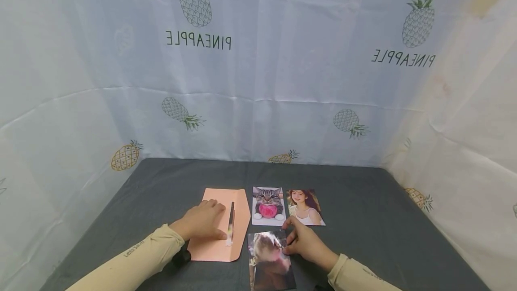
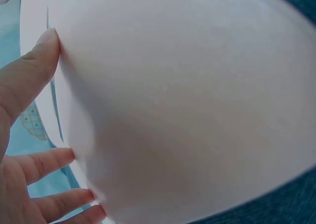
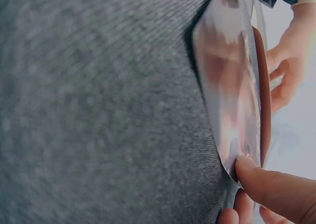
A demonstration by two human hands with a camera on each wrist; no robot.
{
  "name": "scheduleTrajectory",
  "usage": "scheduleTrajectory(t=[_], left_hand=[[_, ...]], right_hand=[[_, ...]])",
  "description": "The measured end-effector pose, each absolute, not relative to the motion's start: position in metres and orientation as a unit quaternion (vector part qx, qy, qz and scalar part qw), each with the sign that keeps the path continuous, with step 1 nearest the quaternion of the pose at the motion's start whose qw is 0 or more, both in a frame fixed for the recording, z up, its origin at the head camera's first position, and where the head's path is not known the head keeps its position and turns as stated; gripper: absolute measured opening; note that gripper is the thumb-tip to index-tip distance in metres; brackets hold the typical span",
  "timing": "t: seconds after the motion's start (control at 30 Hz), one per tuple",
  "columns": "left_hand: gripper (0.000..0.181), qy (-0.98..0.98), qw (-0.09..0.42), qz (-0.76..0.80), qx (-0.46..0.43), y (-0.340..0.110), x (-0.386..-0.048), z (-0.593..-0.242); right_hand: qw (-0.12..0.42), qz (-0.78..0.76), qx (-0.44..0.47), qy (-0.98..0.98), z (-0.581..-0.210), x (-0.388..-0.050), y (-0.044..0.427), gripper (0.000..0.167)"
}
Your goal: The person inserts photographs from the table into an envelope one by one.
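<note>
A peach-coloured envelope [image 1: 239,244] lies on the left, its pointed flap side turned to the right. My left hand [image 1: 203,221] rests on it with fingers spread, seen close up in the left wrist view, where the thumb [image 2: 47,51] touches the pale envelope surface [image 2: 197,95]. A narrow strip of a picture [image 1: 230,226] shows along the envelope's opening. My right hand [image 1: 308,244] pinches the upper right edge of a glossy photo [image 1: 271,266]; glare blurs its picture. In the right wrist view the thumb [image 3: 261,177] lies on that photo's shiny face [image 3: 222,76], fingers beneath.
A cat photo [image 1: 268,205] and a photo of a person [image 1: 304,208] lie side by side beyond my right hand. Dark grey cloth [image 1: 355,228] covers the table. A white pineapple-print curtain [image 1: 274,66] encloses its back and sides.
</note>
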State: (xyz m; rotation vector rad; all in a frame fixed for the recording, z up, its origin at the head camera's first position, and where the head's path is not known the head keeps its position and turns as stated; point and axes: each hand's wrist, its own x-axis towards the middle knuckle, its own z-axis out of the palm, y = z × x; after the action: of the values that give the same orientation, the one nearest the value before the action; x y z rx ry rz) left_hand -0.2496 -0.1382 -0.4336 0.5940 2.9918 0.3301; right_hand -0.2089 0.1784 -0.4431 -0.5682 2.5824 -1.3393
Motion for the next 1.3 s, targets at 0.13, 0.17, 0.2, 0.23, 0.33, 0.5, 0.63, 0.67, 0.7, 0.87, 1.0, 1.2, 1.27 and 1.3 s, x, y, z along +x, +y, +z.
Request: scheduleTrajectory(t=[0.13,0.17,0.2,0.23,0.33,0.5,0.63,0.67,0.7,0.87,1.0,1.2,1.27,1.3], left_hand=[[0.078,0.974,0.037,0.108,0.196,-0.138,-0.250,-0.433],[0.078,0.974,0.038,0.107,0.197,-0.138,-0.250,-0.433],[0.078,0.974,0.039,0.106,0.197,-0.139,-0.250,-0.433],[0.078,0.974,0.039,0.106,0.197,-0.139,-0.250,-0.433],[0.079,0.974,0.042,0.105,0.196,-0.138,-0.250,-0.432],[0.079,0.973,0.045,0.107,0.198,-0.139,-0.250,-0.432],[0.079,0.973,0.044,0.106,0.200,-0.139,-0.250,-0.432],[0.079,0.973,0.044,0.106,0.200,-0.139,-0.250,-0.433],[0.079,0.973,0.043,0.105,0.201,-0.139,-0.250,-0.433],[0.079,0.972,0.041,0.105,0.204,-0.140,-0.250,-0.433],[0.078,0.971,0.039,0.112,0.210,-0.141,-0.250,-0.432],[0.077,0.968,0.039,0.115,0.217,-0.141,-0.249,-0.432],[0.077,0.969,0.037,0.114,0.218,-0.141,-0.249,-0.431],[0.077,0.969,0.037,0.114,0.217,-0.141,-0.249,-0.431]], right_hand=[[0.093,-0.468,-0.194,0.857,-0.443,-0.210,0.180,0.046],[0.096,-0.475,-0.191,0.853,-0.442,-0.210,0.181,0.045],[0.101,-0.485,-0.187,0.848,-0.442,-0.210,0.181,0.045],[0.107,-0.498,-0.181,0.841,-0.441,-0.210,0.182,0.045],[0.121,-0.531,-0.156,0.824,-0.436,-0.209,0.183,0.044],[0.113,-0.535,-0.138,0.826,-0.430,-0.210,0.186,0.046],[0.106,-0.536,-0.139,0.826,-0.427,-0.212,0.189,0.047],[0.106,-0.540,-0.139,0.824,-0.426,-0.212,0.190,0.047],[0.105,-0.543,-0.141,0.821,-0.425,-0.212,0.191,0.047],[0.102,-0.565,-0.141,0.807,-0.419,-0.212,0.194,0.049],[0.099,-0.574,-0.136,0.801,-0.411,-0.211,0.196,0.050],[0.095,-0.577,-0.127,0.801,-0.401,-0.212,0.198,0.050],[0.092,-0.581,-0.126,0.799,-0.398,-0.213,0.199,0.052],[0.090,-0.582,-0.126,0.798,-0.397,-0.213,0.199,0.052]])
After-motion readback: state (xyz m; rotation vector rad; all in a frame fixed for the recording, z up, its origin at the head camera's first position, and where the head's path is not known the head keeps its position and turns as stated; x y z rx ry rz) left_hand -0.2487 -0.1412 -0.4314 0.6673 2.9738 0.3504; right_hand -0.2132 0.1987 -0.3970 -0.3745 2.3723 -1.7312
